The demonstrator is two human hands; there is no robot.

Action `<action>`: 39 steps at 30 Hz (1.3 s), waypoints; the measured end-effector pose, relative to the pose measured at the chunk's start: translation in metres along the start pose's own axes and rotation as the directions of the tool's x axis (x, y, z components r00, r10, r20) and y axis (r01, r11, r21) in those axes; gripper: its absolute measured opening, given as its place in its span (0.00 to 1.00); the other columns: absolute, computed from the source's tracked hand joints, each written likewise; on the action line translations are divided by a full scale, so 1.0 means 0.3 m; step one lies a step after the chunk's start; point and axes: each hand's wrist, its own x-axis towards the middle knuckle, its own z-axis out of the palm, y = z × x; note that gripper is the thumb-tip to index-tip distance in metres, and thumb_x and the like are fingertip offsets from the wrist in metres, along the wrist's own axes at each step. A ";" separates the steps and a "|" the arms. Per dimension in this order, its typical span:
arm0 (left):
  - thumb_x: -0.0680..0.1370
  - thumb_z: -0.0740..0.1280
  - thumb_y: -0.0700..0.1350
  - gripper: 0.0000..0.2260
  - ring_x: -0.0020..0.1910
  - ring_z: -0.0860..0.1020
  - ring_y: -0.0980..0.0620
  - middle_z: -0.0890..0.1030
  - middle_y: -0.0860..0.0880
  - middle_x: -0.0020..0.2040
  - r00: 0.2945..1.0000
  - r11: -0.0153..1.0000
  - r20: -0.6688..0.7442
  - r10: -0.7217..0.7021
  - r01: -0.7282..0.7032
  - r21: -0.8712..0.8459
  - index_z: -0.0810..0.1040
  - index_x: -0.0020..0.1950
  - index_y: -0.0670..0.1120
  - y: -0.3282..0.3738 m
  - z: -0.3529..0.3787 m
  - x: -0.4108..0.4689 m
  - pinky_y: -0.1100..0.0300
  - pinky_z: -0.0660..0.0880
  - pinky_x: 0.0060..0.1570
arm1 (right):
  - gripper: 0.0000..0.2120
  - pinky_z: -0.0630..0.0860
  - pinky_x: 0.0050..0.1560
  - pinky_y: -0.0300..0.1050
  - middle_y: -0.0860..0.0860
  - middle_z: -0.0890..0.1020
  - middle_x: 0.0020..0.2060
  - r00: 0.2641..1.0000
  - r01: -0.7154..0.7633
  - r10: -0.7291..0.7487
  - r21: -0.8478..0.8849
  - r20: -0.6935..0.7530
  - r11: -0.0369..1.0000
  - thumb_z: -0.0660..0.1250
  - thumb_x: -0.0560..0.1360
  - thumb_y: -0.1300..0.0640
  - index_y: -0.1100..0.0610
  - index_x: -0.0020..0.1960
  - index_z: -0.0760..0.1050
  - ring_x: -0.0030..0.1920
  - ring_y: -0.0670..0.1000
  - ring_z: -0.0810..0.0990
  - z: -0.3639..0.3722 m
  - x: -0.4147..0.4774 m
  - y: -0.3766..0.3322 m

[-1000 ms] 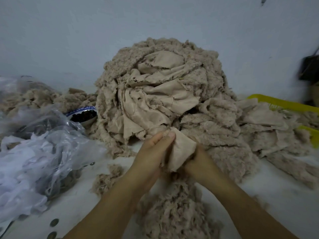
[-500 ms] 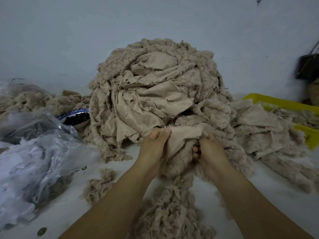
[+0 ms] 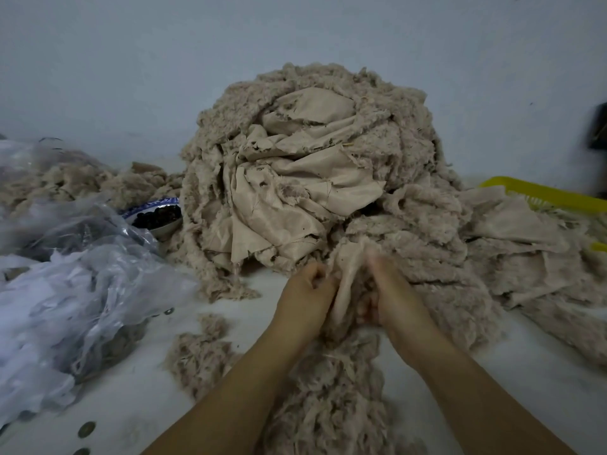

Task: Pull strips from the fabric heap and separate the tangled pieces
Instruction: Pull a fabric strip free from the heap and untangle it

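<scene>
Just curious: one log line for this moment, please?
step: separating | left hand: grips fabric strip | right hand: grips same strip | fabric heap: behind hands

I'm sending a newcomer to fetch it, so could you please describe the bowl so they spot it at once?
Find the big beige fabric heap against the wall. At its lower left edge, just beyond the crumpled clear plastic bags, sits the bowl. Only it has a blue-patterned rim and dark contents.
</scene>
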 end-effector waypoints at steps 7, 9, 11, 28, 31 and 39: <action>0.81 0.65 0.46 0.09 0.47 0.82 0.62 0.85 0.58 0.48 0.999 0.978 0.010 -0.051 0.052 -0.202 0.84 0.50 0.58 -0.017 -0.059 -0.024 0.67 0.77 0.44 | 0.10 0.68 0.23 0.38 0.48 0.77 0.23 0.995 -0.092 0.099 -0.327 0.005 0.941 0.67 0.79 0.47 0.54 0.52 0.77 0.23 0.44 0.73 -0.011 0.009 0.034; 0.81 0.66 0.43 0.09 0.46 0.82 0.59 0.85 0.55 0.49 0.996 0.977 -0.070 -0.064 0.048 -0.206 0.84 0.51 0.55 -0.029 -0.104 -0.013 0.66 0.78 0.43 | 0.07 0.70 0.24 0.37 0.49 0.81 0.28 0.997 -0.073 0.071 -0.136 -0.021 0.988 0.67 0.80 0.52 0.55 0.52 0.78 0.26 0.44 0.77 -0.015 0.022 0.017; 0.81 0.65 0.44 0.08 0.46 0.82 0.56 0.83 0.54 0.50 0.977 0.994 -0.207 -0.052 0.032 -0.100 0.81 0.52 0.55 -0.046 -0.157 0.003 0.62 0.78 0.44 | 0.11 0.78 0.36 0.38 0.51 0.86 0.44 0.997 0.055 -0.036 0.329 -0.064 0.943 0.67 0.79 0.50 0.55 0.58 0.78 0.40 0.45 0.85 -0.038 0.041 -0.016; 0.81 0.63 0.42 0.05 0.40 0.77 0.49 0.80 0.47 0.43 0.927 0.962 -0.370 -0.060 0.152 0.225 0.78 0.54 0.46 -0.113 -0.311 0.044 0.58 0.72 0.39 | 0.13 0.79 0.42 0.40 0.54 0.86 0.41 0.994 0.037 -0.041 -0.031 -0.106 0.999 0.60 0.83 0.55 0.59 0.49 0.82 0.40 0.48 0.85 0.005 0.004 0.053; 0.80 0.65 0.44 0.06 0.33 0.76 0.59 0.81 0.53 0.38 0.957 0.994 -0.285 -0.050 0.075 0.079 0.80 0.48 0.52 -0.065 -0.210 -0.030 0.65 0.71 0.33 | 0.14 0.80 0.42 0.40 0.55 0.87 0.42 1.000 -0.007 0.007 -0.035 -0.022 0.999 0.60 0.83 0.54 0.61 0.51 0.82 0.42 0.51 0.86 0.034 -0.004 0.051; 0.71 0.66 0.53 0.06 0.39 0.74 0.59 0.75 0.55 0.42 0.972 0.997 0.223 0.079 -0.083 0.008 0.74 0.47 0.57 0.014 0.031 -0.196 0.66 0.70 0.37 | 0.17 0.81 0.38 0.39 0.54 0.85 0.38 0.921 -0.300 0.238 0.173 0.308 0.938 0.63 0.77 0.49 0.58 0.43 0.87 0.38 0.48 0.85 0.051 -0.038 -0.006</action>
